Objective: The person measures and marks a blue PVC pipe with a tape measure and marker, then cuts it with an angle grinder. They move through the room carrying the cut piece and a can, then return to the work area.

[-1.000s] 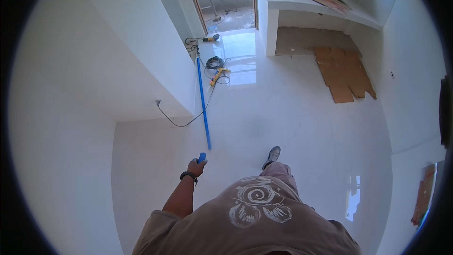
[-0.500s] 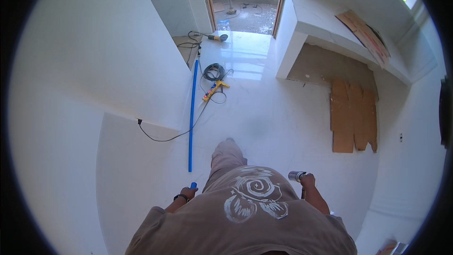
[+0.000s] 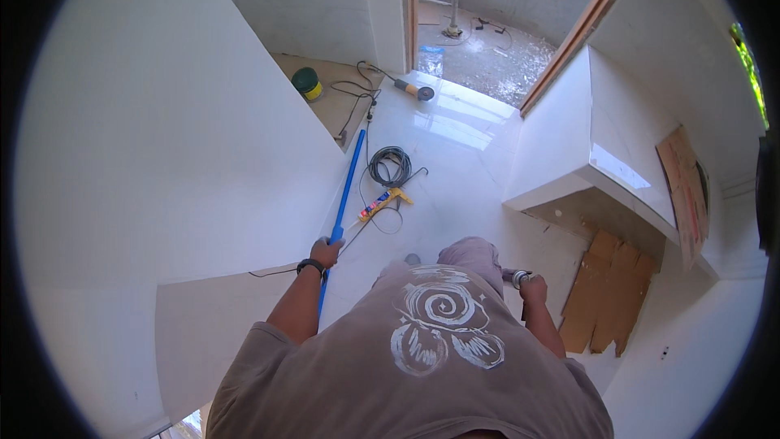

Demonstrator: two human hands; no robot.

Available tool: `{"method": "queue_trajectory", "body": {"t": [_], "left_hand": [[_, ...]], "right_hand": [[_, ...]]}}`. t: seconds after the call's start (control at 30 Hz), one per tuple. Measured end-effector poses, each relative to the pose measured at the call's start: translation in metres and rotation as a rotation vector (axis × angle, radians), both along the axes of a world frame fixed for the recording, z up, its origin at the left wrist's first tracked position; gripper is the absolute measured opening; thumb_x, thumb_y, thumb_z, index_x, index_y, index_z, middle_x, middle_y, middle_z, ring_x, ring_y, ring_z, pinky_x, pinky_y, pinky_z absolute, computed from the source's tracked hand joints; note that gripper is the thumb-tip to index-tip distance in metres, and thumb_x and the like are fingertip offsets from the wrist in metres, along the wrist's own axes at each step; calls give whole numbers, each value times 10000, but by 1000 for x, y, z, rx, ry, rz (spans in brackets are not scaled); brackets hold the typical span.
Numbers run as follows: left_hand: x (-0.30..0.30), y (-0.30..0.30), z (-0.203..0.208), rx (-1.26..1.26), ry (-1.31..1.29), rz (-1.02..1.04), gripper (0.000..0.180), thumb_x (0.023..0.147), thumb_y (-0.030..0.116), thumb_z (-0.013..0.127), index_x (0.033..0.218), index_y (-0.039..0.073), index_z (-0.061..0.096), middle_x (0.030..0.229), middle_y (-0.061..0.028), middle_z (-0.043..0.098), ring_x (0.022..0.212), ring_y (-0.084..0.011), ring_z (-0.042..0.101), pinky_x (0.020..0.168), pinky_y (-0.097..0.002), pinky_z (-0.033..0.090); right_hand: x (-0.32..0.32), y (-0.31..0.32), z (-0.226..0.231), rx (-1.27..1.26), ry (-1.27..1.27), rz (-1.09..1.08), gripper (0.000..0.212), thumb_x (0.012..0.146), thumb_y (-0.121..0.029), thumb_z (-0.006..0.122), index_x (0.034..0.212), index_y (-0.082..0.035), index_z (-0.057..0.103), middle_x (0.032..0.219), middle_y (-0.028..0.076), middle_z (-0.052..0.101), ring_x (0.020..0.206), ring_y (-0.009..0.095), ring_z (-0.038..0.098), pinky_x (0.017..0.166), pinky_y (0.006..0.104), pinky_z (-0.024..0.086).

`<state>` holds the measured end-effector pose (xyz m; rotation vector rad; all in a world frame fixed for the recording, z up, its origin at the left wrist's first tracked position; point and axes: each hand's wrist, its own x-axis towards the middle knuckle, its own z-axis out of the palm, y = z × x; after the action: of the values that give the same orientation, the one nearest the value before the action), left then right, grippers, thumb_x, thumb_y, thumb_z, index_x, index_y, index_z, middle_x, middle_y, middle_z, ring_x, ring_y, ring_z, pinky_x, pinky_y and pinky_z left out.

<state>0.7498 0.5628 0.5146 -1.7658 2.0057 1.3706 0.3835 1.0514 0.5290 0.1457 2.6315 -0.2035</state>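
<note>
My left hand (image 3: pixel 327 253), with a dark band at the wrist, is closed around a short blue pipe piece (image 3: pixel 336 234). Behind it, in line of sight, the long thin blue pipe (image 3: pixel 350 183) lies on the floor; whether the two touch I cannot tell. My right hand (image 3: pixel 533 287) grips a silver, cylinder-ended tool (image 3: pixel 518 278) beside my right hip; its exact kind is unclear. Ahead on the floor are a yellow caulking gun (image 3: pixel 385 203) with a cartridge in it and a coil of dark cable (image 3: pixel 390 167).
An angle grinder (image 3: pixel 414 89) and its cord lie by the doorway, near a green bucket (image 3: pixel 307 83). To the right stands a white counter (image 3: pixel 561 138), with cardboard (image 3: pixel 605 293) below and more cardboard (image 3: pixel 682 187) on top. A white wall (image 3: pixel 187 130) borders the left.
The view has turned right, and I stand closer to the doorway. My left hand has moved forward and up with the blue piece. The silver tool stays in my right hand.
</note>
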Motion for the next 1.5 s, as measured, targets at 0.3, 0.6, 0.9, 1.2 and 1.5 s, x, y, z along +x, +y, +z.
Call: {"method": "queue_trajectory", "body": {"t": [0.3,0.6,0.9,1.2,1.5], "left_hand": [[-120,-92,-36,153,-208,279,532,911,481,686,988,-43,645,730,-125,656,579,-224,645,522,-370,520],[-203,-98,-44,370,-289,362,616,898,531,673,1103,-50,677,836,-176,723,709,-261,709,650,-395,558],[-307,-279,-79,319,7,702,554,935,460,654,1148,-50,609,812,-167,692,672,-273,696,584,-408,547],[-368,-484,71,-308,300,629,562,849,438,770,1099,-50,643,908,-205,688,846,-314,671,789,-415,508],[-336,-632,153,-265,658,830,461,830,338,808,1089,-15,661,910,-86,638,861,-148,616,795,-300,504]], "right_hand": [[-222,-149,-83,-9,-240,134,498,786,-329,765,1048,92,715,1040,320,712,986,415,720,814,486,550],[-445,-366,-49,148,-156,472,340,822,-230,729,1020,46,712,1078,275,723,1020,402,720,871,476,567],[-522,-708,2,-75,31,899,332,888,-292,678,985,25,680,976,297,708,961,452,699,840,521,543],[-421,-1060,115,-463,176,1446,209,855,-171,744,937,-22,623,858,235,709,840,468,688,711,544,526],[-228,-1303,146,-757,-7,2243,146,850,-134,730,963,-76,658,855,178,692,865,392,664,881,494,482]]}}
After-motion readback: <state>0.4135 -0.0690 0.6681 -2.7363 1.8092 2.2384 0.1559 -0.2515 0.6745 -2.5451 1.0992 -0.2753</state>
